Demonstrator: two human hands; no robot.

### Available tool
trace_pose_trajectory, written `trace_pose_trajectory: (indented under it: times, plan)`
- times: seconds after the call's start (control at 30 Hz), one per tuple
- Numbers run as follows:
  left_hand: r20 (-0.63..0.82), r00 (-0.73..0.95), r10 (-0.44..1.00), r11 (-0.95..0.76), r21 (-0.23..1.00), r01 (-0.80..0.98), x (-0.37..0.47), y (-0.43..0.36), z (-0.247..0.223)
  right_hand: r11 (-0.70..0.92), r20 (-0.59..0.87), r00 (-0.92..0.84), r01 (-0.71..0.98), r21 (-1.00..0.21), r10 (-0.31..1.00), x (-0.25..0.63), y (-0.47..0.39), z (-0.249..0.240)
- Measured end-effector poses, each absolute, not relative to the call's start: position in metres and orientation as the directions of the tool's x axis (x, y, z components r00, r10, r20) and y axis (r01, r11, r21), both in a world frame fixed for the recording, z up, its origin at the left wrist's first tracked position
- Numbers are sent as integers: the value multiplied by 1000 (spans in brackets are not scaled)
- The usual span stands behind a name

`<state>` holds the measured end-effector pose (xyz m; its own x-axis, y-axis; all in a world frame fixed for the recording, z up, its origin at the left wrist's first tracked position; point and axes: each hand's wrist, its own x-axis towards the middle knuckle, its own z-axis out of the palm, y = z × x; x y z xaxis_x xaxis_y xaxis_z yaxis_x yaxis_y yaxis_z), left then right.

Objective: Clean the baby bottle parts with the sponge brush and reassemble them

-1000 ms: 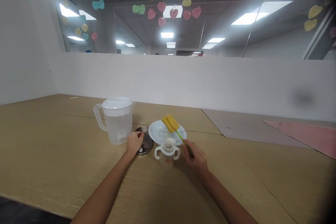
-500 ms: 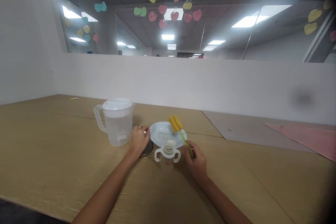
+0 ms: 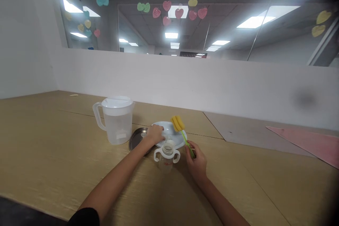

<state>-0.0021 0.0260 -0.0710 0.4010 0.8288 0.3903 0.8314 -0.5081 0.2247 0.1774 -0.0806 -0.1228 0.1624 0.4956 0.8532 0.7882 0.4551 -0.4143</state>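
Note:
My right hand (image 3: 196, 159) is closed around the green handle of a sponge brush (image 3: 178, 123), its yellow sponge head raised over the white plate (image 3: 182, 144). A clear baby bottle (image 3: 166, 164) with white side handles stands upright and uncapped between my hands. My left hand (image 3: 155, 134) reaches over the plate's left edge, its visible fingers apart. By its fingertips, behind the bottle's mouth, is a small translucent piece (image 3: 169, 142), partly hidden. Under my left wrist lies a round dark metal tray (image 3: 134, 139) holding a small clear ring-like piece (image 3: 143, 135).
A translucent lidded pitcher (image 3: 118, 123) stands left of the tray on the wooden table (image 3: 66, 148). A pink sheet (image 3: 304, 143) lies at the far right on a grey panel (image 3: 238, 132). Behind is a white wall with a window bearing heart-shaped notes.
My left hand has moved right, from above the metal tray to the plate, uncovering the tray and the small piece in it. My right hand still holds the brush in nearly the same place.

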Motion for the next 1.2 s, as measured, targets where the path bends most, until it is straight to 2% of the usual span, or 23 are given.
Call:
trace_pose_trajectory:
  times: [0.1,0.17,0.23,0.4,0.57,0.63,0.77,0.97,1.1,1.2]
  plan:
    - [507,331,796,-509,266,818,-21,8,-72,459,871,123,811,-364,475,177,-82,-121]
    - [673,191,714,-556,380,740,-38,-4,-80,471,884,56,830,-300,463,178,-83,-121]
    - [748,107,656,-610,441,658,-53,-13,-91,492,892,-51,848,-199,449,180,-83,-121]
    - [784,50,619,-659,483,577,-67,-18,-109,500,892,-306,859,108,332,187,-81,-120]
    - [832,76,549,-706,413,576,-62,-22,-111,517,843,-472,805,292,258,193,-86,-112]
    - [847,78,525,-711,387,587,-62,-23,-113,547,812,-515,778,308,274,195,-88,-109]
    - [881,93,463,-723,315,615,-66,-21,-118,591,786,-525,762,263,326,197,-91,-107]
    - [901,274,336,-803,122,584,-62,-25,-121,592,796,-525,757,275,301,192,-91,-109]
    - [898,262,354,-796,143,588,-61,-25,-116,530,806,-511,791,304,301,188,-94,-107]
    - [911,99,400,-719,244,651,-72,-16,-109,520,826,-478,807,279,299,189,-93,-106]
